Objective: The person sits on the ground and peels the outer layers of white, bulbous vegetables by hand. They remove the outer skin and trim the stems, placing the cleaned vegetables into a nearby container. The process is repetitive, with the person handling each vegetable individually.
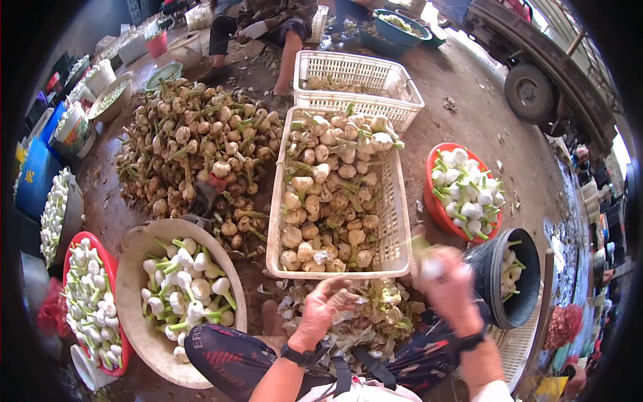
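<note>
My right hand, smeared by motion, is closed on a white garlic bulb beside the near right corner of the white plastic crate. My left hand is open just in front of the crate, its fingers loosely bent, and no object shows in it. Unpeeled garlic bulbs with brownish skins and cut stems fill much of the crate. Loose garlic skins lie heaped between my knees, below both hands.
At my left stand a wide beige basin and a red basin of white garlic. A red basin and black bucket are at my right. Unpeeled garlic is piled far left. Another person sits beyond; a truck is far right.
</note>
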{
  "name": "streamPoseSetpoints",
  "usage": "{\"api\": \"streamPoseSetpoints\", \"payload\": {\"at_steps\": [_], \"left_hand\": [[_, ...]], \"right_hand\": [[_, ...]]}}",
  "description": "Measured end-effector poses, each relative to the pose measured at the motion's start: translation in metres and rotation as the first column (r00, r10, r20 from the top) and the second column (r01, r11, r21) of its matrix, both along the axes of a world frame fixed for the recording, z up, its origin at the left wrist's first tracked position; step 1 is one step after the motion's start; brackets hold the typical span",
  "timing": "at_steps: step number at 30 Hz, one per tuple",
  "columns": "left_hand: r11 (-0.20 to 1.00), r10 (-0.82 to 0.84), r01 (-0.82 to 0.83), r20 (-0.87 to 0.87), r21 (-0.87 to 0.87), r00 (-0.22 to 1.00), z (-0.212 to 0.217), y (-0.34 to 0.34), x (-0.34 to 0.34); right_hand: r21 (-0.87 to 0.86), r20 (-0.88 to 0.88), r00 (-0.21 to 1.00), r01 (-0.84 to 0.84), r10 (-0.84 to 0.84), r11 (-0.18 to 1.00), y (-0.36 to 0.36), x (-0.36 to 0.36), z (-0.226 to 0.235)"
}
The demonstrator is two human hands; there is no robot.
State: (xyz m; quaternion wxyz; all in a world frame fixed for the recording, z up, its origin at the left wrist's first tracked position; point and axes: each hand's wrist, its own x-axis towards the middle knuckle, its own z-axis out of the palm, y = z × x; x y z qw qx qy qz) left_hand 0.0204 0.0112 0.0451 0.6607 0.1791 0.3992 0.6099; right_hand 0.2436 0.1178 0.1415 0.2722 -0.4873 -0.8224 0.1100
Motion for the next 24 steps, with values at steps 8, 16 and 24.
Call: {"api": "streamPoseSetpoints", "payload": {"at_steps": [8, 16, 24], "left_hand": [[0.986, 0.062, -0.063, -0.015, -0.157, 0.998, -0.024, 0.014, 0.002], [0.954, 0.108, -0.098, 0.020, -0.283, 0.994, -0.035, 0.018, -0.009], [0.957, 0.227, -0.187, 0.168, -0.224, 0.959, -0.037, 0.015, -0.021]], "right_hand": [[0.139, 0.467, 0.795, 0.367, -0.388, 0.920, 0.091, 0.136, 0.018], [-0.481, -0.051, 0.906, -0.391, 0.420, 0.785, 0.158, -0.163, -0.152], [-0.495, 0.104, 0.982, -0.089, 0.161, 0.864, 0.144, -0.210, -0.176]]}}
